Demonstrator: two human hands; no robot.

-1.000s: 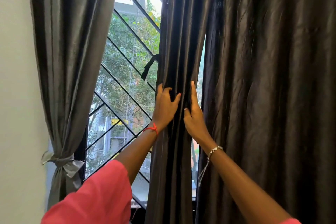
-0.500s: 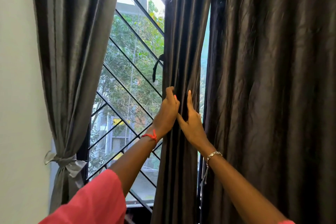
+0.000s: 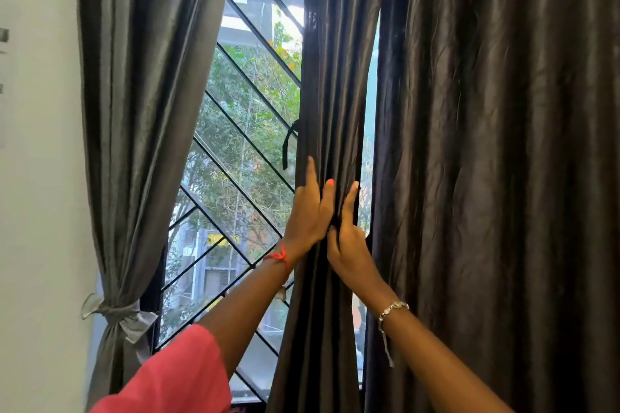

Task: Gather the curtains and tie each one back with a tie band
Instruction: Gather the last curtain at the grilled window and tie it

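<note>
the middle curtain (image 3: 330, 94) is clasped between both hands at the window's centre. the left hand (image 3: 310, 214) is wrapped round its left edge and the right hand (image 3: 350, 248) round its right, with the folds pinched between them. the pleats are best drawn in evenly and held by one hand, so that the dark tie band (image 3: 288, 144), hung just beside that edge, can be reached by the other. the left curtain (image 3: 134, 144) is already tied; the right curtain (image 3: 503, 178) hangs loose.
</note>
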